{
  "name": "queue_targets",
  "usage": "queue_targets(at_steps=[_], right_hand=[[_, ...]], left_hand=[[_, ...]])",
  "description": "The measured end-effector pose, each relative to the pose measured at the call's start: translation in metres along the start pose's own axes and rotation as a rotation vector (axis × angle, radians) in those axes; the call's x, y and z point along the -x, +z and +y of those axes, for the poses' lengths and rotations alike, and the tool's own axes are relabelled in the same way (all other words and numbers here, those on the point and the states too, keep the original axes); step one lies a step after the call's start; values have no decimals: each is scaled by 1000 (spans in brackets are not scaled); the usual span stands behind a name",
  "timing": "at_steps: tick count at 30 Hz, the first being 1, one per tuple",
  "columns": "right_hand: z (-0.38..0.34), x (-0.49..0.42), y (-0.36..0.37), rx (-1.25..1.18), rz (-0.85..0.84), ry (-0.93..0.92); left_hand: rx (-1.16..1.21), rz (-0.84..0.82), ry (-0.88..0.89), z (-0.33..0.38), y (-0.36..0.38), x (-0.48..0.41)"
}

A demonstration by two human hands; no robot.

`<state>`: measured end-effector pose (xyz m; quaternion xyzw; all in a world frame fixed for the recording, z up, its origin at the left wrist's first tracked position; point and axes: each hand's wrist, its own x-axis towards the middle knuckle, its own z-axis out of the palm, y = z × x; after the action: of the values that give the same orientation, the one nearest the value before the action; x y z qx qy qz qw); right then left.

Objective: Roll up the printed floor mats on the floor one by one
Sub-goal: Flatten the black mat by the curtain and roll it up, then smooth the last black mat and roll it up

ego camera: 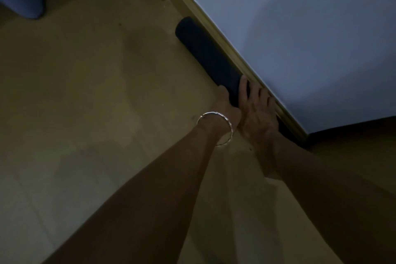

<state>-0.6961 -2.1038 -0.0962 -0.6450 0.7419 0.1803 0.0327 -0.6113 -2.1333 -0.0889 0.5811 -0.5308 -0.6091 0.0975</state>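
One mat (205, 53) rolled, at 1 o'clock against skirting (229, 49) | right grip (257, 113) spread flat on its near end | left grip (224, 100) beside it, curl: cannot tell | step: parking roll | next: release, find another mat

Dim, murky indoor view, soft and slightly blurred. The wall (300, 28) is brightest, pale blue-grey, with a broad soft shadow across it. Below it the floor (85, 113) is dull brown; the mat (203, 49) at the wall's foot is featureless black.
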Motion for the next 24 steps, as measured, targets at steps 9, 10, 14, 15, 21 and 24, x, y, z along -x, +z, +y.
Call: queue_targets(at_steps=[9,10,14,15,21,24], right_hand=[[-26,-14,-30,542,-96,56],[-33,-18,-41,541,-55,66],[-80,-32,-75,273,43,-21],[-99,-32,-79,206,50,-78],[-223,4,-107,-130,3,-534],[-287,29,-130,-217,-25,-686]], left_hand=[[-399,-62,206,-28,-23,17],[-416,15,219,-29,-35,19],[-463,292,190,-49,-86,31],[-482,323,178,-56,-98,36],[-582,475,111,-110,-203,98],[-650,555,60,-150,-261,146]])
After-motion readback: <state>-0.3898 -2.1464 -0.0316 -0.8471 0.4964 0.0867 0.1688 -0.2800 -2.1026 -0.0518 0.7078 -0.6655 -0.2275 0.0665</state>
